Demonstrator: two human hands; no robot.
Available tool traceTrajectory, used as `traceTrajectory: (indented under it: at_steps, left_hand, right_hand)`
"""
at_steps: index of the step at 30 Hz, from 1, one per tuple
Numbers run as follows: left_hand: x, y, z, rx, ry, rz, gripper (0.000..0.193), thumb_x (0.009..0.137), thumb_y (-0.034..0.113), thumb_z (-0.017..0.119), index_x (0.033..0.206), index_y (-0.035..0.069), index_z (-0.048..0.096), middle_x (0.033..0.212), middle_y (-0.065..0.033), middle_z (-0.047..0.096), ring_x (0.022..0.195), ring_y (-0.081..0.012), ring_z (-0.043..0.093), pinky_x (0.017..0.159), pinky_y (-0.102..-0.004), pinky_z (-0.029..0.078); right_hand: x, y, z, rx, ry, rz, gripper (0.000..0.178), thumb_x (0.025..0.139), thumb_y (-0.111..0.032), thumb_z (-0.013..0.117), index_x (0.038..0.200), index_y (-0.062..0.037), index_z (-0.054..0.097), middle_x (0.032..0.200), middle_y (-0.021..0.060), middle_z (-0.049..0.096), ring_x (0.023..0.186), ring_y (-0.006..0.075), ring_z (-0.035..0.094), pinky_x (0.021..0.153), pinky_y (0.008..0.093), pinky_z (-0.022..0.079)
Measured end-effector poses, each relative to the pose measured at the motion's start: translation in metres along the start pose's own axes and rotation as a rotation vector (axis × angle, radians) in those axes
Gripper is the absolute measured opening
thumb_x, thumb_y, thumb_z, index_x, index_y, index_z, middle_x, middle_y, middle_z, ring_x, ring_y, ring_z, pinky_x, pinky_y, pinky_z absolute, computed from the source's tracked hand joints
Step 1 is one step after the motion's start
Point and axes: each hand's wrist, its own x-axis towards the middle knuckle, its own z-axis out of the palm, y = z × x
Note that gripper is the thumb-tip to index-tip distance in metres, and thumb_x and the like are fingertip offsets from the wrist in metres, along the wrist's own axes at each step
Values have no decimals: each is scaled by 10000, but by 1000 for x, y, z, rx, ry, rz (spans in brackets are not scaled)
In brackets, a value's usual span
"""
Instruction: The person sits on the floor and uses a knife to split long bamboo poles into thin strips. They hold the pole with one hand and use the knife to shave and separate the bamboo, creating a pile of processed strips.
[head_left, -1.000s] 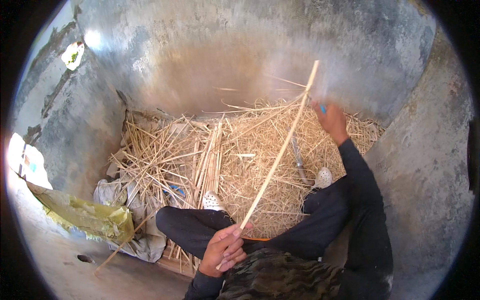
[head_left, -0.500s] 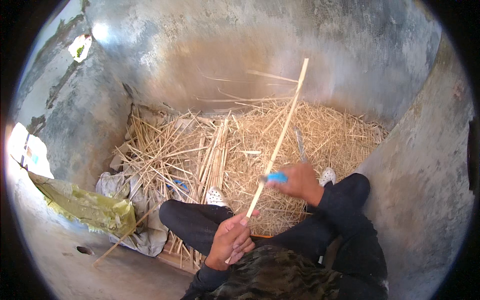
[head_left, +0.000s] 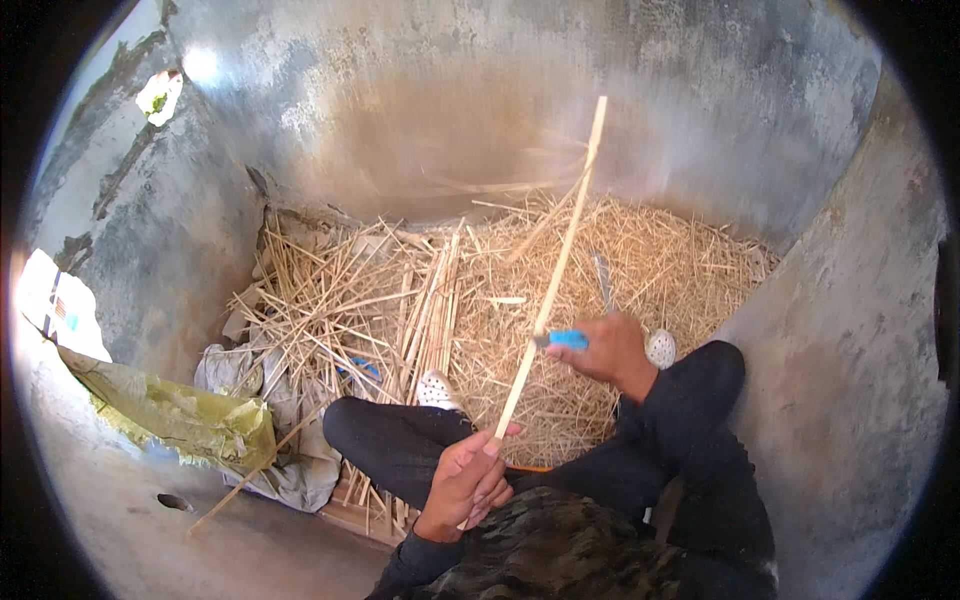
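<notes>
A long pale bamboo strip (head_left: 560, 270) slants up and away from my lap. My left hand (head_left: 468, 480) is closed round its lower end. My right hand (head_left: 612, 352) grips a blue-handled knife (head_left: 568, 339), whose dark end meets the strip about halfway along. Thin curled shavings (head_left: 548, 215) hang off the strip's upper part. A narrow grey blade-like piece (head_left: 601, 278) shows just beyond my right hand; I cannot tell whether it belongs to the knife or lies on the straw.
Loose straw-like shavings (head_left: 690, 260) cover the floor ahead. Split bamboo sticks (head_left: 430, 305) lie in a heap at left, near a grey cloth (head_left: 305, 475) and a yellowish sheet (head_left: 190, 415). Concrete walls (head_left: 480, 90) close in around. My crossed legs and white clogs (head_left: 435, 390) are below.
The bamboo strip's far tip has shifted slightly left and up. My right hand and knife have moved a little to the right. The shavings hanging off the strip have swung. My left hand keeps its grip.
</notes>
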Motion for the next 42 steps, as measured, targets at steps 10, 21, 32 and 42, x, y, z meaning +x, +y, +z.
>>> traceTrajectory:
  at_steps: [10, 21, 32, 42]
  left_hand:
    - [-10, 6, -1, -55, -76, -30, 385, 1004, 180, 416, 1320, -40, 406, 472, 53, 308, 374, -34, 261, 432, -214, 257]
    - [-11, 6, -6, -56, -64, -70, 355, 997, 191, 423, 1275, -30, 427, 436, 55, 293, 327, -40, 265, 389, -213, 255]
    - [-12, 0, -7, -23, -89, -131, 321, 993, 179, 431, 1235, -30, 454, 435, 59, 293, 322, -38, 259, 382, -209, 255]
    - [4, -17, -18, 125, 10, 2, 367, 993, 208, 453, 1276, -26, 463, 479, 61, 320, 387, -30, 281, 438, -211, 293]
  right_hand:
    - [9, 16, 1, 47, 113, 25, 680, 773, -750, 480, 565, -114, 600, 439, 79, 500, 393, 256, 530, 401, 376, 407]
    - [17, 23, -7, 53, 171, 27, 703, 792, -744, 459, 564, -97, 614, 419, 79, 485, 376, 241, 523, 398, 385, 405]
    - [76, 143, -25, -203, 342, 305, 763, 825, -751, 371, 616, -65, 633, 486, 152, 522, 474, 322, 558, 466, 448, 413]
    - [53, 127, 20, 144, 182, 501, 752, 871, -673, 399, 603, 10, 566, 520, 178, 519, 511, 353, 545, 518, 453, 415]
